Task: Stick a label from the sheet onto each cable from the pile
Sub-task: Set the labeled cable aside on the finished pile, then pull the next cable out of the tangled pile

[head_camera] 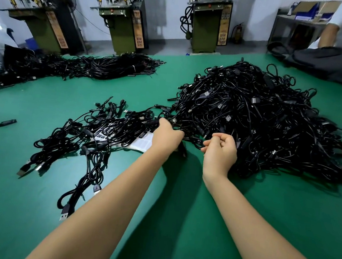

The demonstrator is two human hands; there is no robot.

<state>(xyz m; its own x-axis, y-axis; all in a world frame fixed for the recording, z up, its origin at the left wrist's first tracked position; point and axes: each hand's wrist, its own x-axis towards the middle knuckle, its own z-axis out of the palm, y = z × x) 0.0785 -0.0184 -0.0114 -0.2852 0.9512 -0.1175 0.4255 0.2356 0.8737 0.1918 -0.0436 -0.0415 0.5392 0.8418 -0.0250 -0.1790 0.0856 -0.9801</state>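
Gripping thin glossy black cable (178,128), both hands (168,136).

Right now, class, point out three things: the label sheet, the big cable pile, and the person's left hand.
label sheet (143,142), head view, on its bare white near edge.
big cable pile (251,116), head view, on the middle of the heap.
left hand (168,136), head view, on the back of the hand.

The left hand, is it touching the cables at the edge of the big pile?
Touching. In the head view the left hand has its fingers curled into the black cables at the near-left edge of the pile, with no gap visible.
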